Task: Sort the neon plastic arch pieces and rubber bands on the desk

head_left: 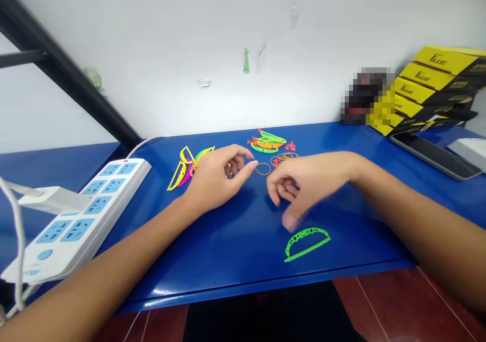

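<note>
A green plastic bow-shaped piece (pixel 307 242) lies flat near the front edge of the blue table (pixel 228 251). Just above and behind it hovers my right hand (pixel 304 185), fingers curled but apart, nothing visible in it. My left hand (pixel 222 175) is at the middle, thumb and fingers apart, beside a single tan rubber band (pixel 263 168). Behind my left hand, partly covered, lie yellow, pink and orange bow pieces (pixel 177 176). Further back is a pile of green and orange pieces (pixel 268 142) with red tips. More rubber bands (pixel 286 156) lie behind my right hand.
On the left a white power strip (pixel 81 213) with a plug and cables lies along the table. At the right are a phone (pixel 435 154), a white object (pixel 469 152) and stacked yellow and black boxes (pixel 425 88). A white wall stands behind the table.
</note>
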`<state>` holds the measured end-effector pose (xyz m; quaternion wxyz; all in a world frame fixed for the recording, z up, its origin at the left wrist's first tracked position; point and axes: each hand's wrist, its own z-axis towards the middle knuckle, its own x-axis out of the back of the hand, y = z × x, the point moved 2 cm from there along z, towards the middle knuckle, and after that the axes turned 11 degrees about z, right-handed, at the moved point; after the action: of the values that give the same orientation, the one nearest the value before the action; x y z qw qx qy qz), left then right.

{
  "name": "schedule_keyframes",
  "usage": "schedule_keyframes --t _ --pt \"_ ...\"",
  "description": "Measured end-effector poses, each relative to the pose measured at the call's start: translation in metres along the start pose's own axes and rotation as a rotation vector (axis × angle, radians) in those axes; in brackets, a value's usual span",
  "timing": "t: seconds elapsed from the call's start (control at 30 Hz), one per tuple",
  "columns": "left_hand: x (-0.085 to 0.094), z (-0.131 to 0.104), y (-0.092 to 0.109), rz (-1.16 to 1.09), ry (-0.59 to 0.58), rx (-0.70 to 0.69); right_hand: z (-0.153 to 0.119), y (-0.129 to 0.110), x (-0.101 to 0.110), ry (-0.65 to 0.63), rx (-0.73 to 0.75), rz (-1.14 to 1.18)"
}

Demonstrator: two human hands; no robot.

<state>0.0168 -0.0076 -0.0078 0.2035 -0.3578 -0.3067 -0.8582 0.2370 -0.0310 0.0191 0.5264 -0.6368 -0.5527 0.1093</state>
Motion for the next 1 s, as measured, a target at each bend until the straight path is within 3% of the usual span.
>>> schedule_keyframes --t 0.03,0.13,0.37,0.47,0.57,0.67,0.87,1.0 --pt "-0.001 0.0 -0.001 0.015 -0.011 -0.016 -0.006 -0.002 -0.003 -0.124 -0.078 -0.063" --pt "-0.004 -0.001 -0.005 0.044 -0.03 -0.047 -0.01 -0.008 -0.01 -0.124 -0.142 -0.232" --pt "0.001 0.001 -0.005 0.054 0.011 -0.035 0.002 0.0 -0.003 0.156 -0.034 -0.24" --pt "0.0 0.002 -0.007 -0.037 -0.042 0.08 0.007 0.006 0.001 0.26 0.079 -0.108" --pt "-0.002 0.004 -0.008 -0.304 -0.154 0.216 0.014 0.008 0.002 0.29 0.206 0.169" --pt "0.001 0.007 -0.007 -0.537 -0.227 0.253 0.019 0.008 0.002 0.351 0.275 0.423" --pt "0.006 0.011 -0.006 -0.628 -0.16 0.272 0.025 0.007 -0.003 0.396 0.354 0.69" --pt "0.004 0.01 -0.006 -0.555 -0.119 0.247 0.027 0.009 -0.003 0.442 0.338 0.679"
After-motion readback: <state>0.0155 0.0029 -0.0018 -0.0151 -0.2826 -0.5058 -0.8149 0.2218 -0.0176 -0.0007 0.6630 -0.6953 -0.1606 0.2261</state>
